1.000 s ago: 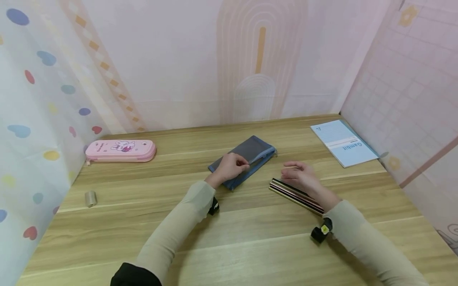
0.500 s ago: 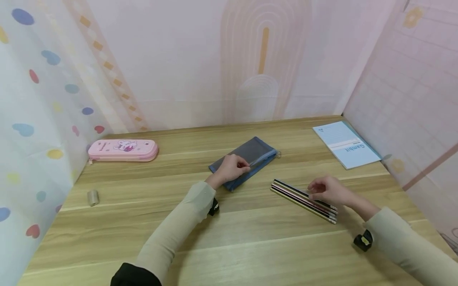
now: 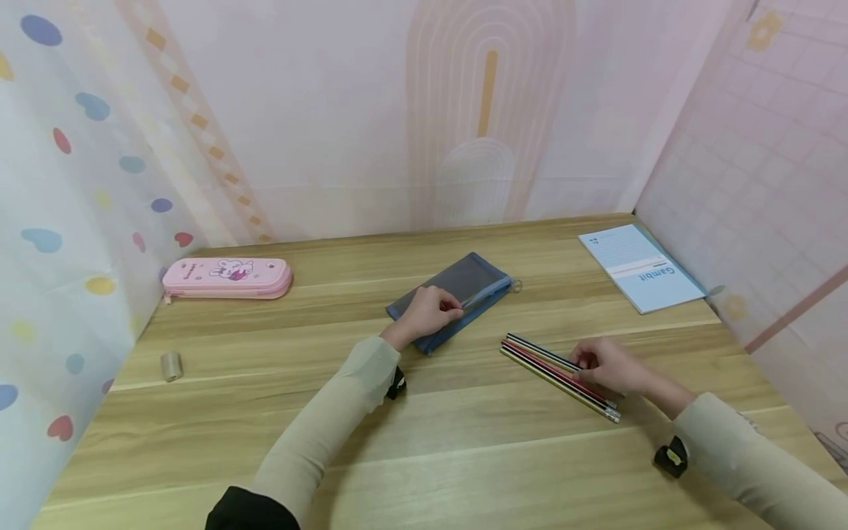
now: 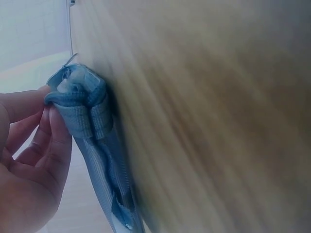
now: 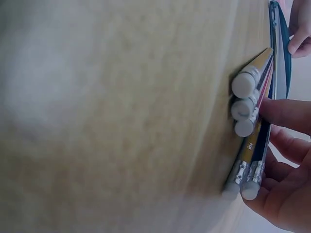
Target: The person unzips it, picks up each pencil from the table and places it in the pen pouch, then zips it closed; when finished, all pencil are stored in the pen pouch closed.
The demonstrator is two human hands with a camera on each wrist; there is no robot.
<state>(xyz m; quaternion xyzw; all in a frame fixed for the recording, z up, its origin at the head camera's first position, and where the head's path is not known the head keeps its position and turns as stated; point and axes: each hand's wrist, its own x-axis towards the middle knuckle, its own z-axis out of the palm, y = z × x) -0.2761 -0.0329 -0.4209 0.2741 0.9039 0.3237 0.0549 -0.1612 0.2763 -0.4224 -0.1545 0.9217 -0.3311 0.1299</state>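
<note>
Head view: the pouch (image 3: pixel 465 277) is being pinched at its edge by the left hand (image 3: pixel 427 311); right of the pouch, pencils (image 3: pixel 546 369) are being gripped by the curled right hand (image 3: pixel 612 366). Seemingly, gathering is being done and lifting being called for.

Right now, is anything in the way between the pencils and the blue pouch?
Nothing I can see! Only a strip of tabletop lies between the pencils and the pouch. The left hand pinches the pouch's edge, left of that gap.
</note>
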